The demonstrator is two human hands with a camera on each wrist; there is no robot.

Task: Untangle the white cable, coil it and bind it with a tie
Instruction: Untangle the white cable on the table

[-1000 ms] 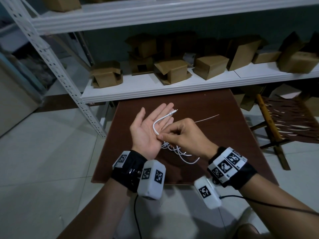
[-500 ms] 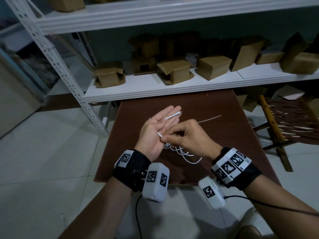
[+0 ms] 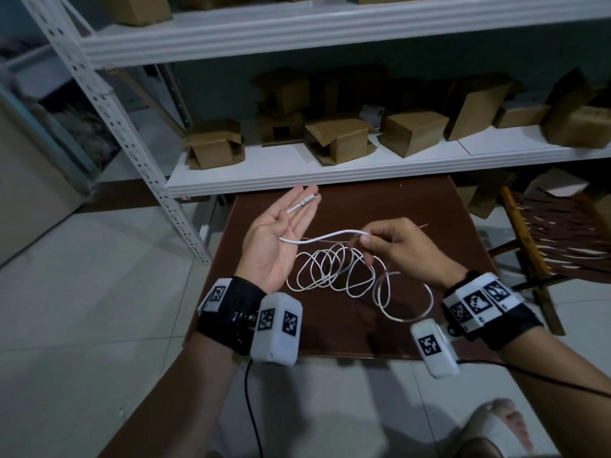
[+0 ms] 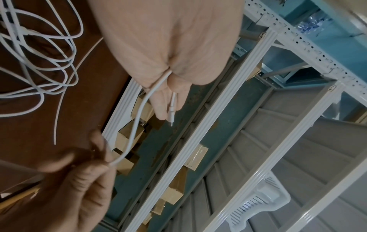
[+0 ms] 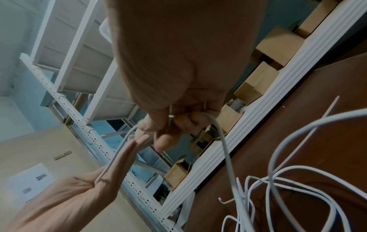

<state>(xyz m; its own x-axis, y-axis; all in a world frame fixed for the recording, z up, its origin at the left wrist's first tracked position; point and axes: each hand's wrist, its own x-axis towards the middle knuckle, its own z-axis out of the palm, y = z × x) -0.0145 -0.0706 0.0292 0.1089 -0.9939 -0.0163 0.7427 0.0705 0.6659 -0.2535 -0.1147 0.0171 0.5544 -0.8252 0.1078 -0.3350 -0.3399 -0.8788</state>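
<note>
My left hand [image 3: 276, 236] lies flat, palm up, the white cable [image 3: 334, 271] threaded between its fingers. My right hand [image 3: 396, 246] pinches the cable just beside it; loose loops sag onto the brown table [image 3: 446, 226] below.

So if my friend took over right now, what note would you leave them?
Left hand: open, palm up, the cable threaded between its fingers with the plug end lying on the fingertips.
Right hand: pinches the cable a little further along.
The rest of the cable lies in loose loops on the brown table; the tie lies beside them.
Done: one end is free.
Left: wind the coil, then bind it.
</note>
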